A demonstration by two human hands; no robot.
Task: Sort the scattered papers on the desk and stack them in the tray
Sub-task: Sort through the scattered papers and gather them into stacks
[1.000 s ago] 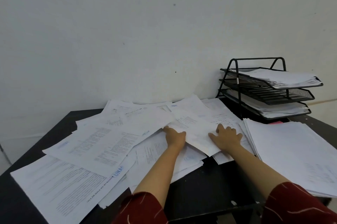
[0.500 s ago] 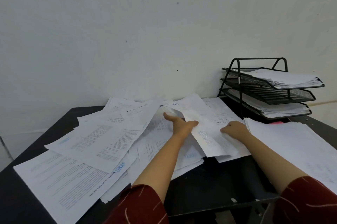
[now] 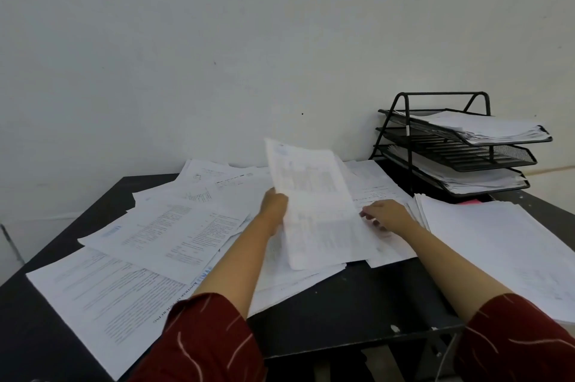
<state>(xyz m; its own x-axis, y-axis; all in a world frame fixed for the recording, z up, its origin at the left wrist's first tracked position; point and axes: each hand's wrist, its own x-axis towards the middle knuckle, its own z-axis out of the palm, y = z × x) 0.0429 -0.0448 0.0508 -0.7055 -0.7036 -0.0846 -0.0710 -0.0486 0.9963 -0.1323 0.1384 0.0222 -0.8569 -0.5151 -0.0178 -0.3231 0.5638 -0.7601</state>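
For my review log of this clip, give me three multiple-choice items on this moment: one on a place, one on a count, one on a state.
1. Where does the tray rack stand?
A. At the back right of the desk, by the wall
B. At the front left corner of the desk
C. On the floor

2. How many tiers does the tray rack have?
A. One
B. Three
C. Five

3. What is the left hand doing?
A. Lying flat on bare desk
B. Holding a pen
C. Holding a sheet lifted off the pile

Answers:
1 A: the rack sits at the far right of the desk, against the wall.
2 B: three black shelves are stacked; top and bottom hold paper.
3 C: the sheet stands tilted up in the left hand, while the right hand rests on the papers beside it.
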